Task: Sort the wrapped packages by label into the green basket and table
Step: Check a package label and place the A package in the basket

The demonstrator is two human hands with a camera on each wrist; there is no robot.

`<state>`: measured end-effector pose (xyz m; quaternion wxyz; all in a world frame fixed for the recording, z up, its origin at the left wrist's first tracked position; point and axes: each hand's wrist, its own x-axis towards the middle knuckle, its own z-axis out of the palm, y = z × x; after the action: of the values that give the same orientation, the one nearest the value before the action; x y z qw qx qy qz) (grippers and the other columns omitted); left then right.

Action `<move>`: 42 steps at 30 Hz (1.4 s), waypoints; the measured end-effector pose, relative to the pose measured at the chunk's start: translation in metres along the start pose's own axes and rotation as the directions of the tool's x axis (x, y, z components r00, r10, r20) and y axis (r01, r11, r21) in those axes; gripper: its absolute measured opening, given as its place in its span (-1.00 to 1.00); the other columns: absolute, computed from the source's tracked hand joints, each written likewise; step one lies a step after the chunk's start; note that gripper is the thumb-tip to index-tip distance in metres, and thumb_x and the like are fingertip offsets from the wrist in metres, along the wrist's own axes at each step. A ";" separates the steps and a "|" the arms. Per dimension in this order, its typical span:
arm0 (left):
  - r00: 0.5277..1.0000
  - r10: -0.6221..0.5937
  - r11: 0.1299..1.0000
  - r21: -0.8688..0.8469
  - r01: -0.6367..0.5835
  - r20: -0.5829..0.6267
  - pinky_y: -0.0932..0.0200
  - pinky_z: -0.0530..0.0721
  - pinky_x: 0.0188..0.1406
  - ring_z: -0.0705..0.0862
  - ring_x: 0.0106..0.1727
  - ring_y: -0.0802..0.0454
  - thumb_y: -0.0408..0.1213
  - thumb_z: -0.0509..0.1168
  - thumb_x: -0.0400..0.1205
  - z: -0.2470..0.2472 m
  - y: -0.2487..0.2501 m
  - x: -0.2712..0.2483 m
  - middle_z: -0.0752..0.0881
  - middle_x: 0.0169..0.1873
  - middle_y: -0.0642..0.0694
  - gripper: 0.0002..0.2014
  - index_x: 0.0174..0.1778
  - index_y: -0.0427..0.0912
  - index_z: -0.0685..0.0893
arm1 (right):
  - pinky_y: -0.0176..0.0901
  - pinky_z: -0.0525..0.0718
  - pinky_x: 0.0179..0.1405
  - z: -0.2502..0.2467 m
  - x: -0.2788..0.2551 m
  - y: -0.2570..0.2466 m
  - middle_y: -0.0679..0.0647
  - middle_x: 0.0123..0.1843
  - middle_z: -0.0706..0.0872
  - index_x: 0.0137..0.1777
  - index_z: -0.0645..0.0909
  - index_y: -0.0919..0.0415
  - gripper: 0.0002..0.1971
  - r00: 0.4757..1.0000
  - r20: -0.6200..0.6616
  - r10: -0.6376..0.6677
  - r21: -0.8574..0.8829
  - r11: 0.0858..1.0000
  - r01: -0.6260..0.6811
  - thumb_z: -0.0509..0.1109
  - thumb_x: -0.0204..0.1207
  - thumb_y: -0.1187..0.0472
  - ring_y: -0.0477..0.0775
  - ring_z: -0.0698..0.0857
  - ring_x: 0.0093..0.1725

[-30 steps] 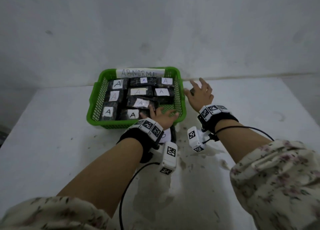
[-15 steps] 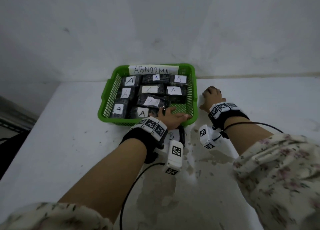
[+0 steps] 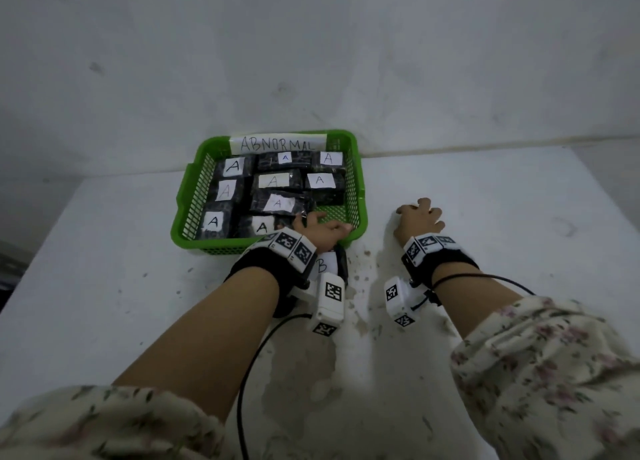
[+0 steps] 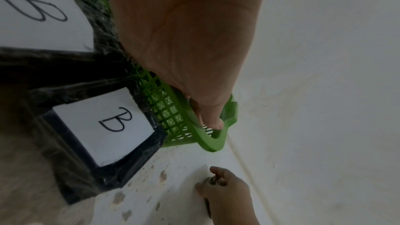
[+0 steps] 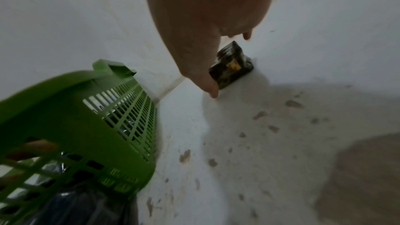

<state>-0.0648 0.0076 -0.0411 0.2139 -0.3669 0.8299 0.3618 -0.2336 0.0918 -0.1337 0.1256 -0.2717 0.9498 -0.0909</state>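
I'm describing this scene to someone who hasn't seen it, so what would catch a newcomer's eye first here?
First the green basket against the wall at the back of the table, tagged ABNORMAL and packed with black packages labelled A. The left hand grips its near right corner, with packages labelled B on the table in front of the basket. To the right, the right hand grips a small dark package on the table.
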 end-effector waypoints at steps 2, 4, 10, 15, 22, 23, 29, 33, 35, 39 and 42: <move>1.000 -0.014 0.998 0.057 0.015 -0.021 -0.20 -0.28 0.57 -0.09 0.67 -0.10 0.13 -0.10 0.73 0.002 -0.006 0.005 0.08 0.64 -0.01 -0.55 0.51 0.16 0.38 | 0.16 0.47 0.21 -0.002 -0.007 0.009 0.23 0.44 0.32 0.33 0.57 0.11 -0.64 0.998 0.066 -0.018 0.044 0.999 0.015 0.19 0.60 0.38 0.38 0.26 0.43; 1.000 0.001 0.987 0.163 0.004 -0.030 -0.26 -0.18 0.61 -0.08 0.67 -0.18 0.25 -0.10 0.65 0.004 -0.012 0.011 0.09 0.65 -0.08 -0.47 0.53 0.22 0.33 | 0.06 0.48 0.05 -0.004 -0.015 0.013 0.27 0.35 0.41 0.29 0.59 0.12 -0.69 1.000 0.020 -0.015 0.142 0.990 0.012 0.17 0.61 0.32 0.39 0.33 0.37; 0.999 0.021 0.998 0.062 -0.019 -0.040 0.01 0.26 0.50 0.29 0.58 -0.24 0.14 -0.09 0.73 -0.005 -0.008 0.003 0.26 0.60 -0.25 -0.46 0.59 -0.01 0.29 | -0.17 0.56 -0.23 -0.044 -0.044 -0.001 0.11 -0.17 0.69 0.20 0.62 0.18 -0.76 0.998 -0.034 0.054 0.895 0.446 0.006 0.30 0.59 0.15 0.14 0.66 -0.12; 0.953 0.079 0.923 -0.339 -0.180 -0.292 0.17 0.46 0.03 0.53 0.36 -0.17 -0.05 -0.01 0.76 -0.011 -0.008 -0.003 0.54 0.40 -0.21 -0.58 0.47 -0.16 0.43 | -0.30 0.50 -0.51 -0.075 -0.064 -0.036 0.20 0.06 0.69 0.06 0.63 0.22 -0.71 0.999 0.033 -0.038 0.972 0.233 -0.023 0.24 0.54 0.04 0.15 0.71 -0.13; 0.885 0.190 0.516 -0.723 -0.459 -0.426 0.16 0.65 0.02 0.64 0.16 0.00 -0.15 0.14 0.72 -0.023 -0.008 -0.037 0.65 0.18 -0.11 -0.66 0.40 -0.12 0.51 | -0.21 0.71 -0.46 -0.084 -0.103 -0.070 0.31 -0.02 0.69 0.13 0.58 0.40 -0.73 0.946 0.126 -0.300 0.987 -0.059 -0.150 0.09 0.69 0.28 0.20 0.69 -0.13; 0.869 0.190 0.516 -0.707 -0.484 -0.456 0.24 0.69 -0.06 0.67 0.10 0.01 -0.24 0.20 0.70 -0.022 -0.012 -0.038 0.67 0.13 -0.11 -0.69 0.36 -0.15 0.55 | -0.17 0.73 -0.42 -0.082 -0.106 -0.072 0.29 0.00 0.69 0.19 0.56 0.39 -0.72 0.936 0.130 -0.326 0.987 -0.046 -0.153 0.07 0.71 0.27 0.18 0.70 -0.10; 0.804 0.169 0.527 -0.637 -0.562 -0.570 0.39 0.69 -0.23 0.69 -0.06 0.01 -0.35 0.34 0.61 -0.021 -0.043 -0.053 0.69 -0.05 -0.02 -0.72 0.24 -0.21 0.64 | 0.21 0.69 0.20 -0.074 -0.123 -0.091 0.24 0.14 0.75 0.32 0.56 0.26 -0.60 0.872 0.153 -0.465 0.988 0.066 -0.138 0.11 0.72 -0.02 0.21 0.75 0.10; 0.796 0.235 0.516 -0.623 -0.588 -0.557 0.44 0.62 -0.35 0.69 -0.14 0.12 -0.31 0.31 0.63 -0.020 -0.052 -0.059 0.69 0.10 -0.06 -0.71 0.28 -0.13 0.64 | 0.36 0.66 0.19 -0.062 -0.124 -0.099 0.38 0.27 0.66 0.32 0.52 0.31 -0.66 0.912 0.089 -0.401 0.993 0.103 -0.051 0.14 0.73 0.08 0.47 0.69 0.18; 0.795 0.252 0.520 -0.616 -0.592 -0.551 0.32 0.66 -0.22 0.69 -0.09 0.05 -0.29 0.28 0.65 -0.020 -0.055 -0.059 0.69 0.11 -0.05 -0.72 0.28 -0.05 0.63 | 0.33 0.67 0.15 -0.061 -0.124 -0.101 0.37 0.23 0.68 0.26 0.55 0.30 -0.69 0.913 0.068 -0.403 0.994 0.107 -0.026 0.12 0.74 0.12 0.48 0.69 0.16; 0.822 0.230 0.458 -0.687 -0.564 -0.522 -0.10 0.61 0.16 0.66 0.05 -0.12 -0.27 0.28 0.64 -0.019 -0.056 -0.058 0.71 0.09 -0.05 -0.80 0.11 0.11 0.65 | 0.04 0.68 -0.10 -0.066 -0.125 -0.103 0.32 0.14 0.65 0.36 0.48 0.35 -0.64 0.891 0.121 -0.438 0.993 0.065 -0.103 0.13 0.73 0.11 0.32 0.65 0.09; 0.819 0.259 0.432 -0.698 -0.572 -0.512 0.20 0.69 -0.05 0.67 -0.06 0.03 -0.34 0.26 0.65 -0.019 -0.054 -0.058 0.69 -0.01 0.00 -0.80 0.10 0.02 0.65 | 0.19 0.69 -0.01 -0.066 -0.123 -0.101 0.35 0.13 0.63 0.34 0.49 0.36 -0.68 0.897 0.121 -0.424 0.993 0.064 -0.103 0.21 0.70 0.18 0.33 0.65 0.08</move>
<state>0.0116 -0.0061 -0.0170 -0.2239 -0.2575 0.6456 0.6832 -0.1013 0.0804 -0.0229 0.4469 -0.2324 0.5504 -0.6658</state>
